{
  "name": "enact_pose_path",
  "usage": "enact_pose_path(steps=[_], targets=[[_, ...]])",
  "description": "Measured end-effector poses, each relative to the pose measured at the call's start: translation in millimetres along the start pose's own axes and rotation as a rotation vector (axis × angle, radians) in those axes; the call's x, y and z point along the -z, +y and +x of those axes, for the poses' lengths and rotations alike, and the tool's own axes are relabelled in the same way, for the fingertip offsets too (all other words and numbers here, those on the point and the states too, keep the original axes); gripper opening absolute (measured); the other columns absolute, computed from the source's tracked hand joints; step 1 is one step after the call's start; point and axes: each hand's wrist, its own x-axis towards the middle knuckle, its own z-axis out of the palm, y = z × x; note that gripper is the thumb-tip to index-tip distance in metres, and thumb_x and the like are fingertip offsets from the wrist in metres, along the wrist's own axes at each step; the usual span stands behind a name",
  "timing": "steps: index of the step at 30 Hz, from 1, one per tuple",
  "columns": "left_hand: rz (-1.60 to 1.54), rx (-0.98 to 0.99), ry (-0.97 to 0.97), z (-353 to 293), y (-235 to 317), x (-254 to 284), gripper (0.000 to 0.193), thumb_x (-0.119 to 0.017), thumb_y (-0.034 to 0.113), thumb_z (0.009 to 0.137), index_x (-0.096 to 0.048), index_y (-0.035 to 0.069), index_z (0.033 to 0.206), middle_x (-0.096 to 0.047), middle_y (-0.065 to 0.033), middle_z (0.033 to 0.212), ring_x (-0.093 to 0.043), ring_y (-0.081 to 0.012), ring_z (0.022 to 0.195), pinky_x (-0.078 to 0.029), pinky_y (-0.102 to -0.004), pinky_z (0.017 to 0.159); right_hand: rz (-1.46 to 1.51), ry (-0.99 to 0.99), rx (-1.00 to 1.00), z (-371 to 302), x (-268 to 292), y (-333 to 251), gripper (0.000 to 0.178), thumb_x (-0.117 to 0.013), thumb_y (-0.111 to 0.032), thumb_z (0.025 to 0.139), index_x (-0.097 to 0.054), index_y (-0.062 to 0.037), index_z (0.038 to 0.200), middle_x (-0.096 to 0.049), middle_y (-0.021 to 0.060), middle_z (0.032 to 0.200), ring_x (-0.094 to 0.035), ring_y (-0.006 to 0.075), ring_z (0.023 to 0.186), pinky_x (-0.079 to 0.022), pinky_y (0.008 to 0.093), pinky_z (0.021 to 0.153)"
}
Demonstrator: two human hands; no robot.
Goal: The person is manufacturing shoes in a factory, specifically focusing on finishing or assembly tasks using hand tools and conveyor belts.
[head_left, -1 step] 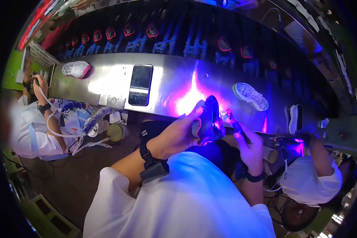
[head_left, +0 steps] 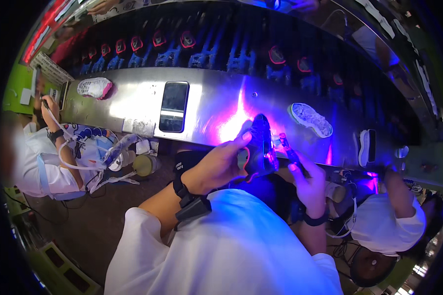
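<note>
Metal bench point(head_left: 206, 103) w/ blk phone point(head_left: 174, 101), pale sole point(head_left: 311, 120). L hand point(head_left: 219, 164) pinches dk shoe point(head_left: 262, 145) btwn thumb & fingers at bench's near edge; R hand point(head_left: 310, 184): fingers closed round slim tool point(head_left: 291, 155) beside shoe.

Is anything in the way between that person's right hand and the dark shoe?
Only the slim tool in the right hand, its tip beside the dark shoe; nothing else visible stands between them. The left hand grips the shoe's other side.

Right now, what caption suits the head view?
Left hand holding a shoe, right hand a tool, beside a metal bench.
</note>
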Motion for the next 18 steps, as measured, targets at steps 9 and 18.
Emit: enact_pose_path(steps=[9,18], targets=[[1.194,-0.487,0.315,95.3,128.7,26.9,0.048,-0.070,0.045,0.096,-0.073,-0.002,0.105,-0.077,-0.0108,0.091,-0.074,-0.0201,0.075,-0.059,-0.0351,0.068,0.284,-0.083,-0.155,-19.3,22.6,36.4,0.041,-0.072,-0.011,0.097,-0.064,-0.0003,0.136,-0.072,0.0051,0.111,-0.065,0.0131,0.093,-0.054,0.0308,0.087],[2.257,-0.526,1.018,200.8,276.4,62.0,0.048,-0.062,0.051,0.092,-0.078,0.006,0.094,-0.076,-0.0171,0.089,-0.075,-0.0351,0.083,-0.060,-0.0467,0.073,0.341,0.262,-0.289,-45.8,61.7,77.9,0.043,-0.068,-0.012,0.099,-0.057,-0.0003,0.139,-0.065,0.0018,0.091,-0.053,0.0036,0.062,-0.040,0.0194,0.050]])
